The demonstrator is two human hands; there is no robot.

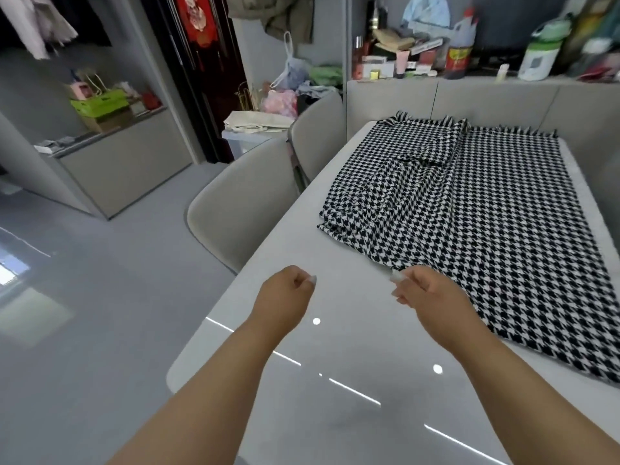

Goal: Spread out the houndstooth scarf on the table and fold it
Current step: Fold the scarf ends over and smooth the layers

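The black-and-white houndstooth scarf (469,213) lies on the glossy white table (335,380), mostly flat on its right part and rumpled in folds along its left side. Fringe shows at the far end. My left hand (285,293) hovers over bare tabletop to the left of the scarf, fingers curled in with nothing in them. My right hand (422,293) is at the scarf's near left edge, fingers loosely curled; its fingertips touch or nearly touch the cloth, and I cannot tell whether they grip it.
Two light grey chairs (241,203) stand along the table's left side. A grey bench back (486,99) runs behind the table, with a cluttered shelf of bottles and boxes (453,58) above. A low cabinet (110,156) stands across the grey floor at left.
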